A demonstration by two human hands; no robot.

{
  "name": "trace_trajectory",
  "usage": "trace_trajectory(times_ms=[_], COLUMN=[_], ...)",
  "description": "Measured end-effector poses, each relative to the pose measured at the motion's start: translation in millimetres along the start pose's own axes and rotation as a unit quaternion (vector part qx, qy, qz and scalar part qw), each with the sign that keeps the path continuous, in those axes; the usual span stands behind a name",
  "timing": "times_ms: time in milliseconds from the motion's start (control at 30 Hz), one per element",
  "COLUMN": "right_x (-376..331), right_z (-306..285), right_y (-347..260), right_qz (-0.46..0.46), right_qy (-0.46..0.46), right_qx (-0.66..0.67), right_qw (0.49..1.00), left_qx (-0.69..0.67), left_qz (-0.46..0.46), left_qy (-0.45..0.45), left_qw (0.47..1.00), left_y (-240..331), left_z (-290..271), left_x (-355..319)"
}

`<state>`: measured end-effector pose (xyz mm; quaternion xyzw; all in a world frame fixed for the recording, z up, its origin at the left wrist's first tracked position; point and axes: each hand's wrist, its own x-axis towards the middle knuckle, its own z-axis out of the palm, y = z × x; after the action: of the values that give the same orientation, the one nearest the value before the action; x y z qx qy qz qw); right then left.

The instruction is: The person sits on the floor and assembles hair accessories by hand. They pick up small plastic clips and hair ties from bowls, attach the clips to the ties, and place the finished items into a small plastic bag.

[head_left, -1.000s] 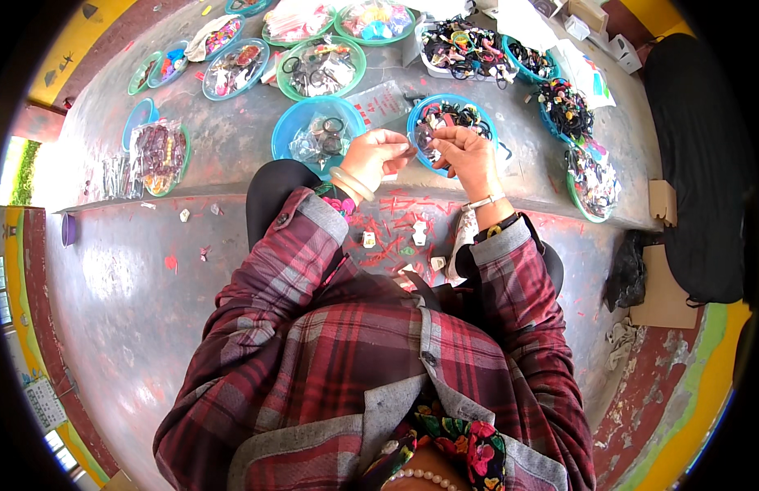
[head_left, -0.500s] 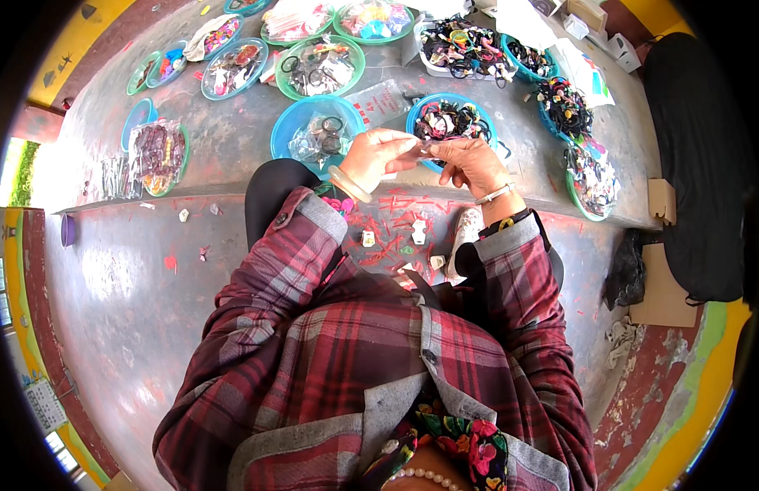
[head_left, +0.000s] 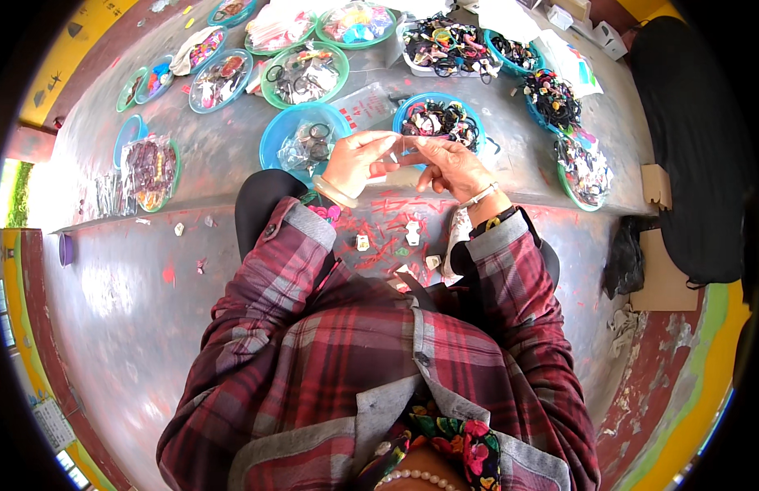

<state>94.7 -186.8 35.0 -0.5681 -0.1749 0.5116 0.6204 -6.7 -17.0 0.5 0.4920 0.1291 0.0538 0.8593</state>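
Both grips pinch one small clear plastic sleeve [head_left: 402, 147]: left hand [head_left: 357, 161] and right hand [head_left: 447, 163] close on opposite ends, its long axis running left to right between them. It hangs above the grey surface [head_left: 224, 155], just before a blue bowl of dark hair ties [head_left: 438, 119]

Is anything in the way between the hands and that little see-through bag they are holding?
No, nothing visible is. The left hand and the right hand both pinch the small clear bag directly with their fingertips, above the blue bowl of dark hair ties.
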Motion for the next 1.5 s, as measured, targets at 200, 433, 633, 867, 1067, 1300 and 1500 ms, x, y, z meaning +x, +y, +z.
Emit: trace_trajectory(times_ms=[200, 433, 633, 867, 1067, 1300, 1500], right_x=[1.3, 4.3, 5.7, 2.1, 5.5, 5.6, 4.8], right_z=[0.2, -3.7, -0.8, 6.8, 2.6, 2.9, 6.9], right_y=[1.3, 6.4, 8.0, 3.4, 5.1, 4.5, 2.4], right_qz=[-0.016, -0.016, -0.027, -0.018, -0.031, -0.050, -0.051], right_qy=[-0.023, -0.019, -0.049, -0.013, -0.059, -0.079, -0.065], right_qx=[-0.023, 0.066, 0.108, 0.125, 0.132, 0.164, 0.146], right_qw=[0.999, 0.997, 0.993, 0.992, 0.989, 0.982, 0.986], left_qx=[0.003, -0.016, -0.007, -0.014, -0.018, -0.015, -0.047], left_qz=[0.010, 0.005, 0.015, 0.025, 0.028, 0.064, 0.067], left_qy=[0.002, -0.011, -0.022, -0.032, -0.008, 0.005, 0.021], left_qw=[1.000, 1.000, 1.000, 0.999, 0.999, 0.998, 0.996], left_y=[-1.7, -1.1, -1.8, -2.0, -2.9, 1.5, -1.8], left_z=[1.5, -3.4, -1.1, -3.5, -5.0, -2.3, -9.1], left_x=[-1.3, -0.9, -2.5, -1.6, -2.0, -3.6, -0.3])
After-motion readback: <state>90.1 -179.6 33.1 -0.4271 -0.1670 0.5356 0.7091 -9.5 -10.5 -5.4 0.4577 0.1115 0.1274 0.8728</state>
